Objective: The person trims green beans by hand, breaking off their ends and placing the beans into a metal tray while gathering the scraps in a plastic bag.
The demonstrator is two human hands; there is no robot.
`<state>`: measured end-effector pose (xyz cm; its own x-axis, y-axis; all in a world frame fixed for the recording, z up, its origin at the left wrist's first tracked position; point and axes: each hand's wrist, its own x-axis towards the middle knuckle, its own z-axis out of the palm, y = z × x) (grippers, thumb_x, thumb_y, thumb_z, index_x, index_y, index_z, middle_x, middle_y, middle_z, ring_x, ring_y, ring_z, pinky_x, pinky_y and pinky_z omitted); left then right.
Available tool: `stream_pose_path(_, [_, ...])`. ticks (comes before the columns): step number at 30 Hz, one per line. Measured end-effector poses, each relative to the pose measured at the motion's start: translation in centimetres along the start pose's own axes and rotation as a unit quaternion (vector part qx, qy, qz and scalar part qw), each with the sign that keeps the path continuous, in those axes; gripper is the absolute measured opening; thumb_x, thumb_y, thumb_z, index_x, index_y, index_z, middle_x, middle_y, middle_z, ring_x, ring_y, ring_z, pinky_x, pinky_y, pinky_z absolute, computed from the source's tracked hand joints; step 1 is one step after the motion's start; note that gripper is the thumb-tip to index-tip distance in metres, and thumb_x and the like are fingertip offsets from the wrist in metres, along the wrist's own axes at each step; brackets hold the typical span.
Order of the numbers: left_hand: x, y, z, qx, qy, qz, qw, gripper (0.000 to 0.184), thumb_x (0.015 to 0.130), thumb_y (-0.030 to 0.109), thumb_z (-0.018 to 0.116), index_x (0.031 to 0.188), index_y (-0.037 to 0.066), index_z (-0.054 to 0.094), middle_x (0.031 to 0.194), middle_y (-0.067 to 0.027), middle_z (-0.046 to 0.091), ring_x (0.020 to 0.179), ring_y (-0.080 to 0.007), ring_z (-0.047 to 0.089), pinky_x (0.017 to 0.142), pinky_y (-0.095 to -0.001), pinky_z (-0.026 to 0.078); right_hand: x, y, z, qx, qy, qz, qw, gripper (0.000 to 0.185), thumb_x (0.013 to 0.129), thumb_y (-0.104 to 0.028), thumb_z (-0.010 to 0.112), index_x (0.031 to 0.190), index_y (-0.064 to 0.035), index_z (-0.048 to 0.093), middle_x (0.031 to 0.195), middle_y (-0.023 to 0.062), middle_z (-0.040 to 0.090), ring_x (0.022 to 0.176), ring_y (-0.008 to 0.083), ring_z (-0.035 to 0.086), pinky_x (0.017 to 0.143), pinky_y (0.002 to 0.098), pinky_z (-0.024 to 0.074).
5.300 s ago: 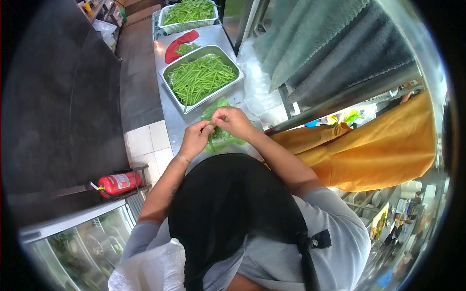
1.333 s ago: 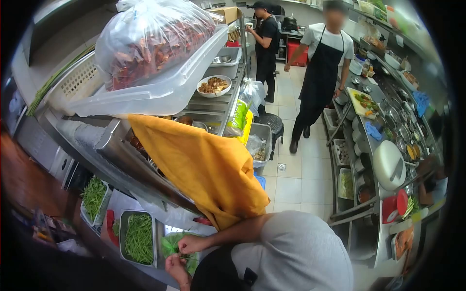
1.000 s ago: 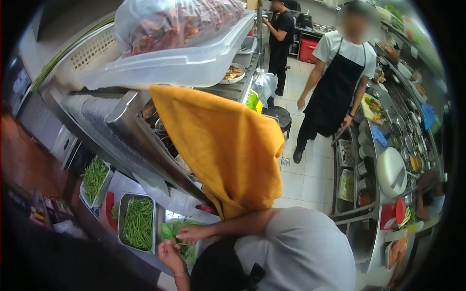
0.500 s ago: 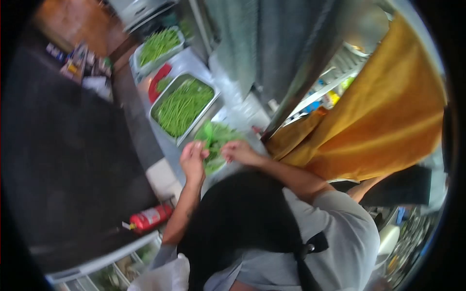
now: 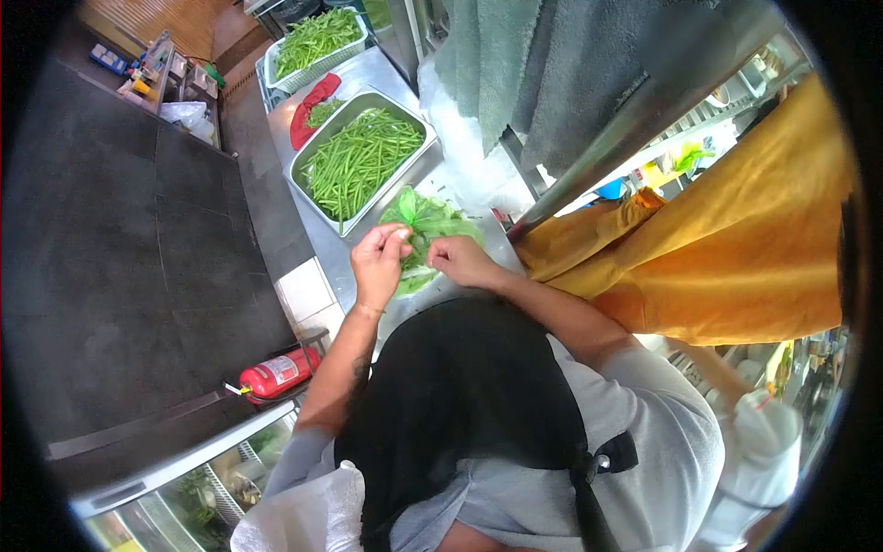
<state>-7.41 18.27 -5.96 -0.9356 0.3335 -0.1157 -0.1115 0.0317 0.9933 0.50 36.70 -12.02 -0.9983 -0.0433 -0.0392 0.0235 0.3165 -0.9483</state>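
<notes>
Bag (image 5: 448, 224) of green plastic under left hand (image 5: 377, 262) and right hand (image 5: 463, 260), both pinched closed, on what impossible to tell, just beside tray (image 5: 394, 189) of green beans (image 5: 363, 161), with contamination possible from a careless flick.

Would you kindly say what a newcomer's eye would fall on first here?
Probably the large orange cloth hanging at the right of the view. Next might be the metal tray of green beans on the steel table, beyond the left hand and right hand, which are near a green bag. The red fire extinguisher also stands out at lower left.
</notes>
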Motion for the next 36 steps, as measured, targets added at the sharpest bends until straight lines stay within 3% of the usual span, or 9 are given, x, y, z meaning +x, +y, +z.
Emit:
stream_pose_path(6, [8.2, 8.4, -0.1, 0.057, 0.091, 0.168, 0.98, 0.02, 0.104, 0.016, 0.069, 0.115, -0.001, 0.071, 0.102, -0.0086, 0.075, 0.079, -0.0122, 0.069, 0.074, -0.0269, 0.058, 0.1, 1.3, -0.4, -0.151, 0.052, -0.045, 0.986, 0.008, 0.09, -0.012, 0.069, 0.089, -0.005, 0.072, 0.083, 0.0158, 0.073, 0.076, 0.035, 0.071, 0.07, 0.0444, 0.0547])
stream_pose_path(9, [14.4, 10.7, -1.3, -0.069, 0.123, 0.183, 0.973, 0.026, 0.103, 0.017, 0.07, 0.122, -0.001, 0.069, 0.105, -0.0084, 0.075, 0.081, -0.0124, 0.069, 0.075, -0.0284, 0.058, -1.0, 1.3, -0.2, -0.137, 0.018, 0.02, 0.99, 0.008, 0.089, -0.013, 0.07, 0.09, -0.0053, 0.071, 0.088, 0.0161, 0.073, 0.083, 0.0371, 0.071, 0.075, 0.0462, 0.0557])
stream_pose_path(12, [18.2, 7.7, -4.0, -0.084, 0.106, 0.154, 0.979, 0.031, 0.099, 0.012, 0.073, 0.126, -0.003, 0.069, 0.117, -0.0145, 0.075, 0.085, -0.0171, 0.073, 0.077, -0.0312, 0.059, -1.1, 1.3, -0.2, -0.122, 0.065, -0.044, 0.989, 0.009, 0.088, -0.013, 0.072, 0.091, -0.0051, 0.071, 0.094, 0.0171, 0.072, 0.088, 0.0369, 0.071, 0.079, 0.0467, 0.0562])
stream_pose_path(14, [18.8, 3.9, -5.2, 0.351, 0.225, 0.293, 0.86, 0.038, 0.094, 0.011, 0.076, 0.128, -0.004, 0.069, 0.124, -0.0212, 0.073, 0.09, -0.0261, 0.075, 0.083, -0.0368, 0.059, -1.0, 0.4, -0.7, -0.252, 0.172, -0.161, 0.939, 0.012, 0.088, -0.012, 0.072, 0.097, -0.0055, 0.07, 0.097, 0.0168, 0.071, 0.094, 0.0359, 0.07, 0.083, 0.0477, 0.0562])
stream_pose_path(17, [12.1, 0.8, -3.7, 0.357, -0.005, 0.249, 0.9, 0.027, 0.091, 0.014, 0.076, 0.116, 0.003, 0.075, 0.116, -0.0193, 0.074, 0.098, -0.0342, 0.073, 0.087, -0.0414, 0.058, -0.9, 0.5, -2.1, -0.264, 0.145, -0.133, 0.944, 0.009, 0.091, -0.012, 0.069, 0.097, -0.0052, 0.069, 0.097, 0.0158, 0.07, 0.096, 0.0353, 0.07, 0.084, 0.0482, 0.0564])
stream_pose_path(20, [5.0, -2.8, -1.8, 0.435, -0.169, 0.179, 0.866, 0.018, 0.09, 0.017, 0.076, 0.105, 0.008, 0.078, 0.103, -0.0139, 0.075, 0.101, -0.0359, 0.071, 0.087, -0.0445, 0.058, -0.2, 2.7, -1.4, -0.266, 0.072, -0.111, 0.955, 0.008, 0.093, -0.014, 0.067, 0.093, -0.0064, 0.069, 0.098, 0.0142, 0.069, 0.097, 0.036, 0.068, 0.085, 0.0475, 0.0567])
stream_pose_path(27, [-0.2, -7.5, -0.5, 0.488, -0.075, 0.242, 0.835, 0.017, 0.09, 0.019, 0.077, 0.103, 0.008, 0.078, 0.098, -0.0125, 0.072, 0.096, -0.0355, 0.07, 0.087, -0.0454, 0.057, 1.7, 4.0, 0.6, -0.37, 0.069, -0.126, 0.918, 0.011, 0.092, -0.018, 0.07, 0.091, -0.0068, 0.07, 0.092, 0.0133, 0.067, 0.094, 0.0356, 0.067, 0.081, 0.0461, 0.0555])
stream_pose_path(35, [-0.4, -5.8, -1.3, 0.462, -0.062, 0.258, 0.846, 0.012, 0.092, 0.016, 0.074, 0.099, 0.008, 0.079, 0.092, -0.0138, 0.073, 0.086, -0.0351, 0.07, 0.08, -0.0452, 0.057, 1.8, 2.3, 0.4, -0.292, 0.065, -0.193, 0.934, 0.015, 0.095, -0.021, 0.066, 0.093, -0.0086, 0.074, 0.09, 0.0134, 0.07, 0.094, 0.0341, 0.067, 0.088, 0.0465, 0.054])
stream_pose_path(36, [-0.5, -5.7, -1.3, 0.472, -0.08, 0.254, 0.84, 0.011, 0.092, 0.016, 0.074, 0.097, 0.008, 0.079, 0.091, -0.0139, 0.073, 0.085, -0.0349, 0.071, 0.079, -0.045, 0.058, 1.5, 1.2, 0.4, -0.25, 0.076, -0.142, 0.955, 0.014, 0.094, -0.02, 0.068, 0.094, -0.0072, 0.074, 0.09, 0.0141, 0.07, 0.093, 0.0366, 0.067, 0.087, 0.0469, 0.0538])
